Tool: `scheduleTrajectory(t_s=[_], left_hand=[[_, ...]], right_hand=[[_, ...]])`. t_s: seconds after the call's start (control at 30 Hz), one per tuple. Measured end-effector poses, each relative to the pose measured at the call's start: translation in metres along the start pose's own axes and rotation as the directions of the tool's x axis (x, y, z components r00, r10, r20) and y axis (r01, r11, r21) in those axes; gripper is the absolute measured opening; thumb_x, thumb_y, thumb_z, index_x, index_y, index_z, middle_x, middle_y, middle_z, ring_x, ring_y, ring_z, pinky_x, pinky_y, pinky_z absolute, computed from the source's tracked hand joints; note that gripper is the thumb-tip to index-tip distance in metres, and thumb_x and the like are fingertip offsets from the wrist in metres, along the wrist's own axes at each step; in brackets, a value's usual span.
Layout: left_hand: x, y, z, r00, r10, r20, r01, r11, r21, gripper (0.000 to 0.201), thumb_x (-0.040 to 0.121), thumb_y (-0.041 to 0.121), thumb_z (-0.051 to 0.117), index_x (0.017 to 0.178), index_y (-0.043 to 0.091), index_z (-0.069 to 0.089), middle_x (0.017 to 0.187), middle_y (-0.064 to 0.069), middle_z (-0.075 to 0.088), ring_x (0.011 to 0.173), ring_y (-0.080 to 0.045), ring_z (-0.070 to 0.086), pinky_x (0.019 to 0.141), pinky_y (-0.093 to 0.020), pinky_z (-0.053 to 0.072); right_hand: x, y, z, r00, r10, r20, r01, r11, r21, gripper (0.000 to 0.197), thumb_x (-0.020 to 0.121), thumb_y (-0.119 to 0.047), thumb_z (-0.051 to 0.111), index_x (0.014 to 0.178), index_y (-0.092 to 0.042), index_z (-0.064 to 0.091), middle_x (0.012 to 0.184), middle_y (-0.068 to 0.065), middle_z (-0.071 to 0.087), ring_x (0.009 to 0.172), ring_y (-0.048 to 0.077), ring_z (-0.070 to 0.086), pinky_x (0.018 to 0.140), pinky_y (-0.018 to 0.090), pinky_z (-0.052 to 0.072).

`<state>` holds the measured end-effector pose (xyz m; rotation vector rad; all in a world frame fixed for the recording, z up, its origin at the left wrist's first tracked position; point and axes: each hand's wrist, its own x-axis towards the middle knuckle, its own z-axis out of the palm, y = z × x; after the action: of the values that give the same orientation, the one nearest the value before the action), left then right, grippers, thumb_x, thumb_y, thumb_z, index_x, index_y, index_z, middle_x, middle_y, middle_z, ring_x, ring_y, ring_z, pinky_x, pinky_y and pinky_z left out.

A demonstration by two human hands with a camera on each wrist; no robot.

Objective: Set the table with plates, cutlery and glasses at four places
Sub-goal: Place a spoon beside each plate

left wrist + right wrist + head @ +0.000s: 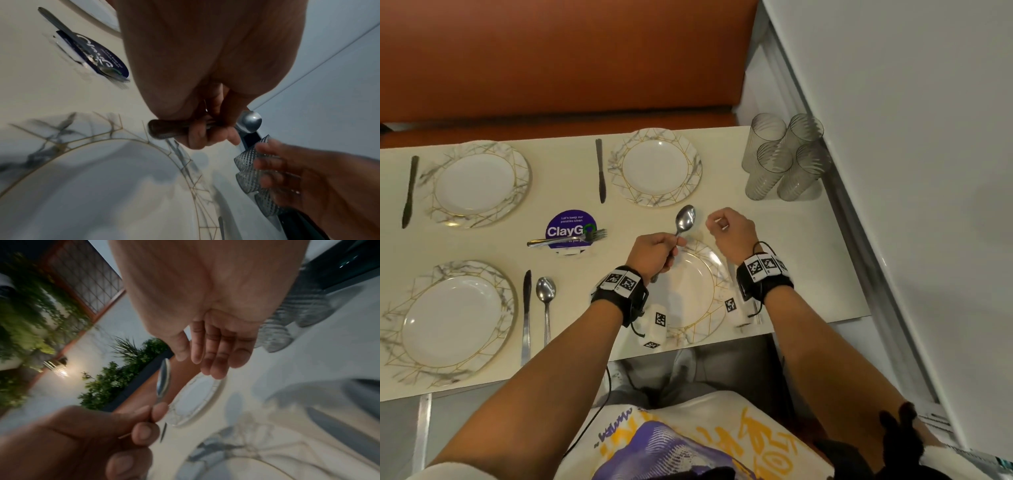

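Note:
My left hand [671, 248] grips a metal spoon [686, 218] by its handle, bowl pointing away, above the near right plate [697, 291]. The left wrist view shows the handle [164, 131] in my curled fingers [205, 138]. My right hand [722, 224] hovers just right of the spoon, with its fingers [213, 356] loosely bent and holding nothing. Three more marbled plates lie at the far right [654, 168], far left [479, 183] and near left [453, 320]. A knife [601, 171] lies left of the far right plate. Another knife [410, 192] lies beside the far left plate.
A knife [526, 315] and a spoon [546, 293] lie right of the near left plate. Forks [571, 239] rest on a purple sticker [570, 222] mid-table. Several ribbed glasses [780, 157] cluster at the far right corner by the wall. An orange bench [551, 61] runs behind the table.

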<state>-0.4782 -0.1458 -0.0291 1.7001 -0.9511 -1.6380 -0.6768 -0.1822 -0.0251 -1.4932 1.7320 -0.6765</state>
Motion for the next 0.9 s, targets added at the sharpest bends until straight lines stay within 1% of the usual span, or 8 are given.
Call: scheduleTrajectory(t_s=[0.1,0.23,0.3,0.37,0.53,0.7,0.83,0.9], left_hand=[[0.001,0.007,-0.006,0.999,0.042,-0.004,-0.042,0.999,-0.011,0.027,0.099,0.024,0.055,0.093,0.017,0.081,0.074,-0.007,0.061,0.059,-0.023,0.043,0.05,-0.028,0.023],[0.0,0.015,-0.02,0.996,0.085,-0.021,-0.085,0.996,-0.021,0.025,0.103,0.019,0.057,0.102,0.011,0.08,0.074,-0.005,0.064,0.051,-0.015,0.048,0.045,-0.025,0.028],[0.0,0.018,-0.033,0.996,0.084,-0.033,-0.084,0.996,-0.018,0.022,0.102,0.02,0.06,0.105,0.011,0.08,0.069,-0.007,0.063,0.048,-0.014,0.047,0.042,-0.024,0.029],[0.002,0.019,-0.049,0.996,0.075,-0.044,-0.077,0.996,-0.051,0.017,0.1,0.014,0.064,0.106,0.008,0.079,0.071,-0.005,0.067,0.05,-0.012,0.051,0.042,-0.023,0.036],[0.019,0.033,-0.108,0.988,0.068,-0.141,-0.091,0.982,-0.165,0.024,0.088,0.007,0.078,0.111,0.006,0.076,0.094,-0.01,0.078,0.078,-0.02,0.069,0.062,-0.027,0.055],[0.047,0.07,-0.162,0.957,0.107,-0.271,-0.188,0.938,-0.291,0.034,0.084,0.002,0.081,0.116,0.005,0.069,0.099,-0.02,0.077,0.088,-0.029,0.077,0.077,-0.034,0.063],[0.071,0.09,-0.177,0.951,0.112,-0.288,-0.206,0.925,-0.321,0.033,0.086,-0.001,0.078,0.115,0.003,0.065,0.102,-0.02,0.076,0.083,-0.027,0.076,0.073,-0.034,0.064],[0.083,0.091,-0.175,0.953,0.106,-0.282,-0.195,0.931,-0.309,0.033,0.089,0.001,0.075,0.119,0.004,0.062,0.097,-0.016,0.074,0.08,-0.024,0.073,0.072,-0.037,0.065]], right_hand=[[0.017,-0.03,0.008,0.997,-0.044,0.064,0.041,0.998,0.056,0.029,0.092,-0.039,0.067,0.115,-0.021,0.068,0.086,-0.006,0.066,0.078,0.014,0.066,0.074,0.027,0.055],[0.037,-0.056,0.021,0.975,-0.154,0.16,0.164,0.985,-0.048,0.012,0.087,-0.024,0.069,0.096,-0.018,0.075,0.083,0.0,0.073,0.071,0.02,0.07,0.076,0.038,0.058],[0.044,-0.067,0.028,0.969,-0.17,0.178,0.188,0.979,-0.085,0.009,0.086,-0.02,0.068,0.088,-0.015,0.075,0.079,0.003,0.074,0.069,0.022,0.071,0.075,0.037,0.057],[0.05,-0.078,0.033,0.975,-0.165,0.15,0.175,0.983,-0.055,0.007,0.088,-0.018,0.067,0.088,-0.017,0.075,0.081,0.003,0.075,0.065,0.02,0.073,0.071,0.032,0.057],[0.065,-0.089,0.058,0.998,-0.033,0.044,0.028,0.993,0.114,0.015,0.086,-0.017,0.067,0.099,-0.022,0.073,0.093,0.0,0.074,0.073,0.022,0.073,0.064,0.033,0.059],[0.06,-0.105,0.097,0.986,-0.045,0.163,0.017,0.985,0.172,0.02,0.086,-0.025,0.073,0.105,-0.029,0.07,0.097,0.001,0.071,0.078,0.019,0.068,0.068,0.034,0.06],[0.061,-0.122,0.131,0.98,-0.031,0.195,-0.003,0.985,0.17,0.018,0.083,-0.027,0.077,0.1,-0.03,0.071,0.091,-0.004,0.07,0.081,0.017,0.069,0.069,0.035,0.062],[0.064,-0.129,0.142,0.98,0.0,0.201,-0.037,0.983,0.179,0.019,0.084,-0.021,0.077,0.101,-0.024,0.07,0.083,-0.004,0.068,0.071,0.012,0.067,0.059,0.024,0.058]])
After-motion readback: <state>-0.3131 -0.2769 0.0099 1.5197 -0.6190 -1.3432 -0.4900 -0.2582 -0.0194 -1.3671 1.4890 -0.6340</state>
